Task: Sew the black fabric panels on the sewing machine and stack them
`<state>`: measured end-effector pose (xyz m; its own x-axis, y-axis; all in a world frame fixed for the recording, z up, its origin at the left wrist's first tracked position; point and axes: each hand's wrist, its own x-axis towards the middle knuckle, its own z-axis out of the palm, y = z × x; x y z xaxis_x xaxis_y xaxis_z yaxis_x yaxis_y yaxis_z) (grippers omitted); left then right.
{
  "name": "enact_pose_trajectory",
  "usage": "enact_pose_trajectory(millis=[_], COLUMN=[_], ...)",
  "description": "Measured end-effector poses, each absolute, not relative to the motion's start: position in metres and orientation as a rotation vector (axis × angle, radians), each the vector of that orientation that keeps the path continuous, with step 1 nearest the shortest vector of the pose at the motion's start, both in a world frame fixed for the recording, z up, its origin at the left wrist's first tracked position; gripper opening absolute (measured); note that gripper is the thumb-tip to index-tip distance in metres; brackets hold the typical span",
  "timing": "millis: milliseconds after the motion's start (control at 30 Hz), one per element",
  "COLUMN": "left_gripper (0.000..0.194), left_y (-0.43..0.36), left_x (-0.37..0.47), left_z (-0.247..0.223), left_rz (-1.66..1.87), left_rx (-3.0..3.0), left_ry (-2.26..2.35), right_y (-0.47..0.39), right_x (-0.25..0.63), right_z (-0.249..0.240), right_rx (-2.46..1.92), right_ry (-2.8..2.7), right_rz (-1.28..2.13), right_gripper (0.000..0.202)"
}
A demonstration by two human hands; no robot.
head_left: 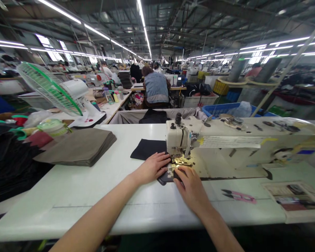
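A white sewing machine (231, 136) stands on the pale table, its needle area lit yellow. A dark cloth piece (148, 148) lies flat to the left of the needle and runs under the machine head. My left hand (153, 168) rests flat, fingers spread, fingertips at the cloth's edge beside the needle plate. My right hand (190, 187) is bent over a small dark piece in front of the presser foot, its fingertips down on it. How firmly those fingers hold it is hidden.
Pink-handled snips (240, 197) lie right of my right hand. A stack of grey-brown cloth (80, 147) sits at the left, beside black fabric (10, 157) and a white fan (76, 89). Beyond the table are a blue basket (220, 110) and a seated person in a denim vest.
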<state>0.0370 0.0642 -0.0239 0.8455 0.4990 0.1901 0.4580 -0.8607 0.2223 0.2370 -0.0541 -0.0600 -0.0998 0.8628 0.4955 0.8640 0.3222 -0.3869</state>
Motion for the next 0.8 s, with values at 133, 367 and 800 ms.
enact_pose_trajectory(millis=[133, 367, 800], left_gripper=[0.046, 0.059, 0.035], left_y=[0.063, 0.061, 0.054], left_x=[0.037, 0.035, 0.004], left_z=[-0.026, -0.032, 0.0], left_rz=[0.361, 0.315, 0.901], left_rx=[2.84, 2.797, 2.385], left_ry=[0.818, 1.147, 1.377], right_y=[-0.054, -0.059, -0.066], right_x=[0.236, 0.244, 0.259], right_z=[-0.058, -0.062, -0.069], right_rx=[-1.502, -1.476, -1.534], right_ry=[-1.929, -1.822, -1.811], right_rz=[-0.005, -0.031, -0.073], right_gripper=[0.029, 0.025, 0.024])
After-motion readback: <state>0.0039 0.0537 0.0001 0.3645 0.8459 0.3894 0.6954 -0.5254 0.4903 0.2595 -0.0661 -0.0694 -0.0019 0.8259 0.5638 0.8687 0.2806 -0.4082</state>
